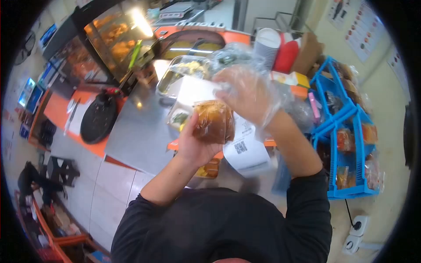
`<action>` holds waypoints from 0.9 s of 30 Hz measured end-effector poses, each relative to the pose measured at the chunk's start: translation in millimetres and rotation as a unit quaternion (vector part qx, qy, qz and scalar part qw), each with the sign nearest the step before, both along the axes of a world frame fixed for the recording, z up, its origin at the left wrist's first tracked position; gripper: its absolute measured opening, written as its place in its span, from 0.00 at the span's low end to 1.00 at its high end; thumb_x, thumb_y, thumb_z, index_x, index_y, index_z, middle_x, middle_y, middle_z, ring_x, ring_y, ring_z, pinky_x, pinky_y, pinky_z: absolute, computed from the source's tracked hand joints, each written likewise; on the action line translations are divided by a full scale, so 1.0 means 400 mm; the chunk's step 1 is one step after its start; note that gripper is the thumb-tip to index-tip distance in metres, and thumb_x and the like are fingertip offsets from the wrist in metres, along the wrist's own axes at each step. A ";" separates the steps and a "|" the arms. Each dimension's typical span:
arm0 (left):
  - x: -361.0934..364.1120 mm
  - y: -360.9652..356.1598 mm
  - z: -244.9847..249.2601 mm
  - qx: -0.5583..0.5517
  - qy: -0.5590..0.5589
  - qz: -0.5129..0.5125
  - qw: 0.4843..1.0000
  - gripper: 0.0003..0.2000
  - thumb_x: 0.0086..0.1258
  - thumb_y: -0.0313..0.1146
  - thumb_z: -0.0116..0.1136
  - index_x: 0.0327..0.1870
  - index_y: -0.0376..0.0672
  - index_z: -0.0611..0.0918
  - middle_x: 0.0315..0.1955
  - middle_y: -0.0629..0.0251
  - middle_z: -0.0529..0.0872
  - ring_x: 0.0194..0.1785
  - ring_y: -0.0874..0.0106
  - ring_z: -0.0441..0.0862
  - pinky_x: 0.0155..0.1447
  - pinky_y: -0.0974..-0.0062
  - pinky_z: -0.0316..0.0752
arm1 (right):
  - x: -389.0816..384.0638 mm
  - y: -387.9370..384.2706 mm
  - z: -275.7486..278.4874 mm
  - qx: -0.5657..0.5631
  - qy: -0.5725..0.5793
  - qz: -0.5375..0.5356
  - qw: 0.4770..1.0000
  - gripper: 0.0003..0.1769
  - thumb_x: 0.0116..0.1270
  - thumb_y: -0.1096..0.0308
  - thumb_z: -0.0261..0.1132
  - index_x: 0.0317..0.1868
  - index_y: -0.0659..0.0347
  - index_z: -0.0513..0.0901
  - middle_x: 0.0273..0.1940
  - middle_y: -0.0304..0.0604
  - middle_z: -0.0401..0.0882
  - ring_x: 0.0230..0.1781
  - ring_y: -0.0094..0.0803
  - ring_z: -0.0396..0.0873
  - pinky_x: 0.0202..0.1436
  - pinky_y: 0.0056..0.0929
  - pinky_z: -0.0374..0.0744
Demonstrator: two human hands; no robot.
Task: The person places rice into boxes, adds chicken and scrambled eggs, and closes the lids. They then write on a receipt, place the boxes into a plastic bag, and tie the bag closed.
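Note:
My bare left hand [193, 142] is closed around clear sachets of brown sauce [212, 122], held up over the counter. My right hand [245, 90] wears a thin clear plastic glove. Its fingers are curled together at the edge of a white lid or sheet [197, 91]; what they pinch is hidden. Behind the sachets sits a white food container [177, 117] with some green and pale food in it. Below the right wrist hangs a printed receipt [247, 151] with a QR code. A metal tray [163, 85] with yellow and dark food stands just beyond.
Stacked paper cups [266, 46] and a red carton [288, 55] stand at the back. Blue baskets [326, 144] of packets are at right. A dark round pan [100, 118] lies left, near a lit food warmer [116, 39]. A dark-clothed person [33, 182] is far left.

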State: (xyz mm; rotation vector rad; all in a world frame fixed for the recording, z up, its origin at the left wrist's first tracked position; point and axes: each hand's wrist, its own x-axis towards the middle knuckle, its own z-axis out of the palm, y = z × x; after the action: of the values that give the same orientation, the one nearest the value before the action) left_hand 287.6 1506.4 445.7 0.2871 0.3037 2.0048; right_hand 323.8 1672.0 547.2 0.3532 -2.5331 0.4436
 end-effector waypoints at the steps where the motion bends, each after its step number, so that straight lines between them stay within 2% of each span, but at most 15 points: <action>1: -0.015 -0.016 -0.019 0.050 -0.032 -0.018 0.998 0.33 0.69 0.58 0.35 0.66 0.40 0.62 0.61 0.51 0.68 0.63 0.55 0.68 0.61 0.52 0.68 | 0.000 -0.043 -0.023 0.072 0.094 -0.066 0.991 0.16 0.54 0.59 0.66 0.39 0.62 0.80 0.40 0.47 0.78 0.42 0.41 0.77 0.47 0.35 0.75; 2: -0.018 -0.044 -0.025 -0.015 0.005 0.041 0.999 0.33 0.69 0.58 0.35 0.65 0.40 0.62 0.60 0.51 0.69 0.62 0.55 0.69 0.61 0.52 0.68 | 0.030 -0.071 -0.012 0.084 0.083 0.034 0.992 0.16 0.55 0.57 0.65 0.39 0.58 0.81 0.40 0.47 0.79 0.42 0.42 0.77 0.47 0.38 0.75; 4: -0.010 -0.095 -0.017 -0.144 0.073 0.151 0.975 0.32 0.69 0.58 0.36 0.65 0.40 0.63 0.60 0.52 0.70 0.61 0.57 0.70 0.61 0.54 0.69 | 0.046 -0.148 -0.023 0.038 -0.053 0.065 0.996 0.15 0.55 0.57 0.64 0.38 0.58 0.81 0.37 0.47 0.79 0.42 0.42 0.77 0.46 0.38 0.75; 6: -0.015 -0.167 -0.052 -0.099 0.124 0.139 0.977 0.32 0.69 0.58 0.36 0.64 0.40 0.63 0.59 0.53 0.71 0.60 0.58 0.72 0.61 0.56 0.69 | 0.033 -0.214 -0.079 0.026 -0.137 0.046 0.989 0.11 0.55 0.62 0.63 0.36 0.57 0.81 0.33 0.46 0.79 0.39 0.44 0.77 0.43 0.38 0.75; 8: -0.020 -0.226 -0.077 -0.067 0.142 0.143 0.977 0.31 0.69 0.55 0.40 0.63 0.39 0.64 0.57 0.55 0.73 0.58 0.60 0.74 0.60 0.58 0.70 | 0.009 -0.239 -0.120 -0.087 -0.140 0.060 0.985 0.09 0.56 0.64 0.62 0.35 0.59 0.80 0.33 0.48 0.79 0.37 0.44 0.77 0.42 0.38 0.75; 10: -0.042 -0.290 -0.101 -0.113 0.175 0.115 0.971 0.28 0.70 0.51 0.42 0.64 0.38 0.64 0.58 0.55 0.72 0.59 0.60 0.72 0.62 0.59 0.68 | -0.026 -0.257 -0.150 -0.194 -0.107 0.071 0.973 0.09 0.61 0.65 0.58 0.34 0.62 0.79 0.32 0.48 0.79 0.34 0.41 0.79 0.40 0.38 0.75; 12: -0.057 -0.364 -0.112 -0.210 0.178 0.111 0.955 0.27 0.70 0.49 0.45 0.63 0.38 0.66 0.57 0.56 0.73 0.59 0.61 0.72 0.62 0.59 0.67 | -0.020 -0.284 -0.153 -0.402 -0.143 0.071 0.902 0.10 0.64 0.66 0.56 0.34 0.64 0.78 0.30 0.45 0.78 0.32 0.34 0.78 0.38 0.33 0.75; 14: -0.076 -0.455 -0.129 -0.228 0.144 0.158 0.950 0.26 0.70 0.47 0.45 0.62 0.38 0.67 0.56 0.57 0.74 0.58 0.60 0.73 0.61 0.58 0.67 | -0.005 -0.297 -0.140 -0.586 -0.196 0.084 0.781 0.11 0.68 0.66 0.55 0.34 0.66 0.76 0.29 0.40 0.76 0.31 0.23 0.74 0.36 0.25 0.73; 15: -0.090 -0.507 -0.139 -0.238 0.127 0.178 0.946 0.25 0.70 0.46 0.45 0.62 0.38 0.67 0.56 0.57 0.74 0.58 0.60 0.73 0.61 0.58 0.67 | 0.011 -0.292 -0.141 -0.614 -0.210 0.069 0.758 0.06 0.67 0.73 0.52 0.37 0.66 0.73 0.36 0.44 0.77 0.35 0.29 0.79 0.40 0.28 0.80; 17: -0.135 -0.642 -0.185 -0.162 0.110 0.226 0.954 0.24 0.70 0.44 0.42 0.63 0.38 0.66 0.57 0.57 0.73 0.58 0.60 0.73 0.61 0.58 0.67 | 0.032 -0.284 -0.159 -0.454 -0.208 0.017 0.866 0.07 0.64 0.68 0.57 0.36 0.64 0.74 0.35 0.44 0.78 0.33 0.33 0.79 0.37 0.31 0.78; 19: -0.147 -0.712 -0.161 -0.189 0.112 0.314 0.924 0.24 0.72 0.44 0.37 0.63 0.39 0.66 0.58 0.56 0.72 0.60 0.60 0.71 0.61 0.58 0.67 | 0.030 -0.324 -0.233 -0.184 -0.182 -0.029 0.965 0.08 0.61 0.66 0.59 0.36 0.61 0.76 0.35 0.44 0.78 0.34 0.37 0.79 0.37 0.34 0.77; 20: -0.159 -0.739 -0.156 -0.168 0.145 0.305 0.926 0.25 0.73 0.46 0.34 0.64 0.40 0.65 0.59 0.56 0.71 0.62 0.60 0.69 0.62 0.58 0.65 | 0.029 -0.349 -0.274 -0.040 -0.164 -0.048 0.985 0.08 0.59 0.65 0.60 0.36 0.60 0.77 0.35 0.44 0.79 0.34 0.39 0.78 0.37 0.36 0.77; 23: -0.185 -0.767 -0.201 -0.293 0.062 0.338 0.892 0.25 0.72 0.46 0.36 0.63 0.40 0.66 0.59 0.55 0.71 0.61 0.58 0.70 0.64 0.55 0.64 | 0.009 -0.431 -0.342 -0.066 -0.245 -0.060 0.965 0.07 0.57 0.66 0.61 0.36 0.56 0.79 0.34 0.44 0.79 0.38 0.42 0.77 0.40 0.39 0.76; 25: -0.184 -0.721 -0.230 -0.367 0.063 0.298 0.879 0.25 0.73 0.47 0.36 0.64 0.39 0.66 0.60 0.56 0.71 0.61 0.58 0.70 0.62 0.55 0.66 | -0.023 -0.493 -0.317 -0.095 -0.155 0.046 0.982 0.07 0.56 0.66 0.63 0.36 0.55 0.79 0.34 0.42 0.79 0.38 0.42 0.78 0.41 0.39 0.76; 27: -0.166 -0.650 -0.226 -0.329 0.183 0.192 0.906 0.26 0.73 0.48 0.36 0.64 0.39 0.65 0.61 0.56 0.70 0.62 0.58 0.70 0.63 0.56 0.65 | -0.059 -0.548 -0.308 -0.099 -0.124 0.087 0.983 0.08 0.56 0.66 0.63 0.36 0.54 0.79 0.34 0.41 0.79 0.39 0.41 0.78 0.41 0.39 0.76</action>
State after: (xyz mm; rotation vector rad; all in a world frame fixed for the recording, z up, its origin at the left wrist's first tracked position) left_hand 221.3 1246.4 355.3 0.1734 1.3297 2.0813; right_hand 300.3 1453.0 423.8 0.4698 -2.6766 0.8479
